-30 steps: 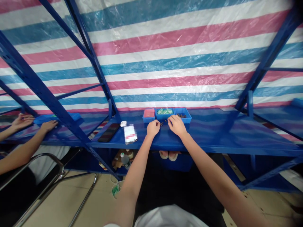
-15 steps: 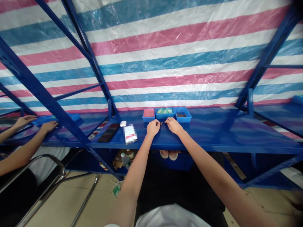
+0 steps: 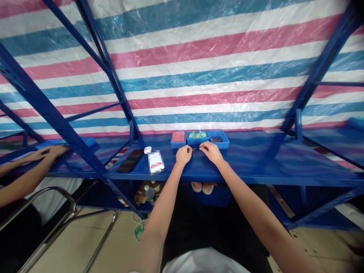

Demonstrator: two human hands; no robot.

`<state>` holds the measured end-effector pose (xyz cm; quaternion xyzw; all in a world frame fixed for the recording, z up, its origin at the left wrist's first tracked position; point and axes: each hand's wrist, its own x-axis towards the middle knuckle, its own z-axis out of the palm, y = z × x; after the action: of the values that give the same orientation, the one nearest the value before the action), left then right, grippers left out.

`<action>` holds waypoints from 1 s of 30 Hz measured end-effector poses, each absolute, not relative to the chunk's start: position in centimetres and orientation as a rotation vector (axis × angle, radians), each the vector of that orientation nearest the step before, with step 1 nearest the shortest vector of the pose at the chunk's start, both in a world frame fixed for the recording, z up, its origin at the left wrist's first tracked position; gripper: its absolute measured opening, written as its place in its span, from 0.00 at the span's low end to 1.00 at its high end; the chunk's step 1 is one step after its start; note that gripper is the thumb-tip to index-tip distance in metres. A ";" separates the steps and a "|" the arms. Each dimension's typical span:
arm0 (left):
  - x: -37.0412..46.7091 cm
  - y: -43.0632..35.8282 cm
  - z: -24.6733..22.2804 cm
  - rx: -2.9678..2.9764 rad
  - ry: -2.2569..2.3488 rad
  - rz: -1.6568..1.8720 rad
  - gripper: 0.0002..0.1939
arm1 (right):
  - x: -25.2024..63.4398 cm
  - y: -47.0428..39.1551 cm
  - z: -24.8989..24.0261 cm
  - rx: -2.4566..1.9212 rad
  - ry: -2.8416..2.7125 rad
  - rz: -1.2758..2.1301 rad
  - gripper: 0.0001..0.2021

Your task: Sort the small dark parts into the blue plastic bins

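My left hand (image 3: pixel 184 154) is closed in a pinch over the blue table, with a small dark brownish piece (image 3: pixel 194 149) showing at its fingertips. To its right, my right hand (image 3: pixel 213 152) pinches another tiny dark piece (image 3: pixel 201 147), too small to name. A short gap separates the two hands. Just behind them three blue bins stand in a row. Pink flat items fill the left bin (image 3: pixel 178 145), green-and-white small packets lie in the middle bin (image 3: pixel 198 141), and the right bin (image 3: pixel 223 145) holds small brownish metal-looking parts.
Left of my hands lie a dark phone (image 3: pixel 130 160), a small white case (image 3: pixel 148 150) and a blurred-out white packet (image 3: pixel 156 162). Blue rack posts (image 3: pixel 105 57) frame the table. A co-worker's hands (image 3: pixel 54 152) rest at the far left. Bottles (image 3: pixel 150 194) stand below.
My right hand has drawn slightly right, away from the left hand, with a tiny piece at its fingertips. The co-worker's hands have come together.
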<state>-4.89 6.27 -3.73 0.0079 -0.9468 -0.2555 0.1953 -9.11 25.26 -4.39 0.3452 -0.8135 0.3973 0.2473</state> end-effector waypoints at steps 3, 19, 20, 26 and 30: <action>-4.9 6.2 -3.7 0.029 -2.656 -0.728 0.10 | -8.8 25.1 -4.2 0.954 -2.226 1.106 0.06; -4.8 6.1 -3.7 -0.001 -2.649 -0.741 0.11 | -9.4 26.8 -3.7 0.120 -2.287 0.849 0.14; -4.9 6.1 -3.7 0.000 -2.648 -0.741 0.10 | -9.4 26.6 -3.9 0.118 -2.332 0.827 0.15; -4.9 6.1 -3.9 -0.005 -2.646 -0.741 0.10 | -8.5 25.9 -4.0 0.206 -2.282 0.717 0.16; -4.9 6.1 -3.8 0.032 -2.644 -0.769 0.11 | -7.8 25.4 -3.6 0.520 -2.309 0.639 0.16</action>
<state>-4.89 6.13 -3.81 0.0114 -0.9422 -0.2739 0.1927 -7.78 25.39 -3.62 0.1994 -0.8864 0.2453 0.3383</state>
